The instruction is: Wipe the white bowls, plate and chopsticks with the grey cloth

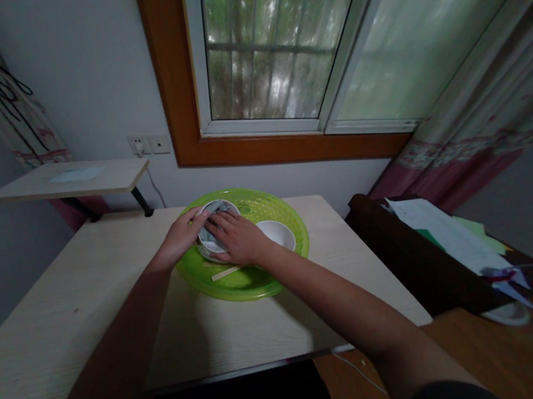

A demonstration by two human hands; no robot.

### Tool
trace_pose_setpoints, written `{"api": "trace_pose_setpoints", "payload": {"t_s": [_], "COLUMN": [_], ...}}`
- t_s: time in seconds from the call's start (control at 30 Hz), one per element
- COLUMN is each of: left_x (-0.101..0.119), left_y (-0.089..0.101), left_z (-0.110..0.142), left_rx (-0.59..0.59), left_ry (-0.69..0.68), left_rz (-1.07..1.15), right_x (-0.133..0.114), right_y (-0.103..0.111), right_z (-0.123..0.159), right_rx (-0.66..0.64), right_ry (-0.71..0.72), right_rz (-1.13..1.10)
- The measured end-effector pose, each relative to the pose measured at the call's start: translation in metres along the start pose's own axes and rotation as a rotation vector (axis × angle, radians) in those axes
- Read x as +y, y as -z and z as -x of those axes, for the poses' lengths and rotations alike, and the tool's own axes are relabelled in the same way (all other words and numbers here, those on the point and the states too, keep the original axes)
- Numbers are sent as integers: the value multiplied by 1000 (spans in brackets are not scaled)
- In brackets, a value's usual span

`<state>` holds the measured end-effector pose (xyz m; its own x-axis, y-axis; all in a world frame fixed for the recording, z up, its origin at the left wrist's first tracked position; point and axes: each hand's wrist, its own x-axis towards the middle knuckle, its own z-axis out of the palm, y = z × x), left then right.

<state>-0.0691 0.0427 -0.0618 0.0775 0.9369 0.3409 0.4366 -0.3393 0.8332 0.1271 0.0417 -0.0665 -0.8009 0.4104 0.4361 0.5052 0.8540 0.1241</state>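
Observation:
A white bowl (pixel 207 252) stands tilted on the left part of a round green plastic tray (pixel 255 292). My left hand (pixel 184 236) grips its rim from the left, thumb over the edge. Inside the bowl lies a grey cloth (pixel 217 206), and my right hand (pixel 239 236) presses it against the inner wall with the fingers bent over it. A second white bowl (pixel 279 232) sits on the tray to the right, partly behind my right wrist. Pale wooden chopsticks (pixel 225 273) lie on the tray below my right hand, partly hidden by it.
The tray rests on a light wooden table (pixel 88 322). A small raised shelf (pixel 111 173) stands at the table's back left. Beyond are a window (pixel 269 57) and a wall socket (pixel 149 144). Papers (pixel 433 227) lie on dark furniture at the right.

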Motion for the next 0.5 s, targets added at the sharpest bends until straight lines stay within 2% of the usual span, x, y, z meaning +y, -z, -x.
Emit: {"api": "trace_pose_setpoints", "payload": {"t_s": [0.13,0.3,0.4,0.5], "left_x": [2,7,6,4], "left_y": [0,2,3,3], "left_z": [2,5,5,4], "left_rx": [14,70,82,92], "left_ry": [75,118,139,140], "left_rz": [33,53,34,-3], "right_x": [-1,-7,-8,-7], "right_y": [5,12,14,14], "right_z": [-1,-4,-6,-6], "right_rx": [-10,-125,-171,-202], "right_ry": [-92,-172,-150,-29], "right_rz": [95,152,142,93]}}
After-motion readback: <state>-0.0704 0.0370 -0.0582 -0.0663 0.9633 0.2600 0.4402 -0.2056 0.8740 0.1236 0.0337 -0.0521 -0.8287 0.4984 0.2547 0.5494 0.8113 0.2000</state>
